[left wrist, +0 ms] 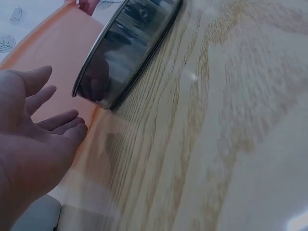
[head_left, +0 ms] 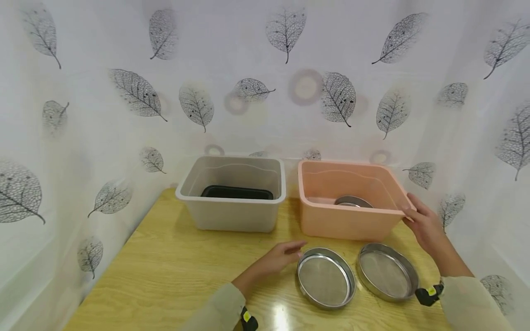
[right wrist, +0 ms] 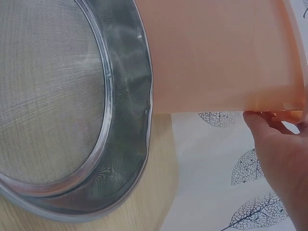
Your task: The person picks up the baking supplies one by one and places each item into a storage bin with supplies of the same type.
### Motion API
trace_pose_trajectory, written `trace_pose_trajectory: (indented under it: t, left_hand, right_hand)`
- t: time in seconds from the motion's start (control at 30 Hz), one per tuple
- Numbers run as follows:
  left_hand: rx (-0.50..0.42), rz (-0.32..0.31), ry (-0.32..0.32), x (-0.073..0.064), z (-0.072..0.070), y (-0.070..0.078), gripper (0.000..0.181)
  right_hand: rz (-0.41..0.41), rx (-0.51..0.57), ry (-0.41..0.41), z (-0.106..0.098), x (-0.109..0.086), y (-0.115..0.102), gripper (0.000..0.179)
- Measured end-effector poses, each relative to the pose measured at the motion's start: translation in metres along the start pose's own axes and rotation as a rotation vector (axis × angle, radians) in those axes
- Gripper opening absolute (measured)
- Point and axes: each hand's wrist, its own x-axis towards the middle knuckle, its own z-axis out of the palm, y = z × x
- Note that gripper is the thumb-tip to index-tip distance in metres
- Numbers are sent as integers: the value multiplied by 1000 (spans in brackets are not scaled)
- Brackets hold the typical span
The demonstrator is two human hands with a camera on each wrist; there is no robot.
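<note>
My right hand [head_left: 426, 227] grips the right front corner of the pink plastic bin [head_left: 343, 225] at its rim. In the right wrist view, the fingers of this hand [right wrist: 284, 154] curl under the bin's lip. My left hand [head_left: 277, 258] hovers over the table beside a round metal sieve [head_left: 325, 280], fingers extended and palm free. The left wrist view shows its loosely spread fingers a little apart from the sieve's wall [left wrist: 125, 53]. A second metal sieve [head_left: 387, 271] lies to the right, in front of the bin. Inside the bin sits another round metal rim [head_left: 352, 201], partly hidden.
To the left of the pink bin stands a light grey bin [head_left: 232, 216] holding a black tray-like item [head_left: 238, 193]. Everything rests on a yellow wood-grain table [head_left: 178, 276]. A white curtain [head_left: 256, 128] with leaf prints hangs behind and at both sides.
</note>
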Motion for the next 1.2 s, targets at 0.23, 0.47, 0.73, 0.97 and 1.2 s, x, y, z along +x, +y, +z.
trace_pose_trajectory:
  t: [0.23,0.47,0.73,0.97,1.2]
  left_hand:
    - [125,11,-105,6,4,0,43]
    - [213,-16,-176,5,8,3,41]
    - [210,-26,-164,1,7,6,45]
    - [246,-6,-160,-5,7,11,46]
    - [199,20,-95,-7,3,15,43]
  right_hand:
    - [6,8,11,0,-1,0,74]
    - [-11,39,16,0,-2,1,73]
    - [-18,14,17,-1,-1,4,75]
    - [-6,12,21,-2,-1,3,74]
    - [-1,-2,10,-1,-1,2,74]
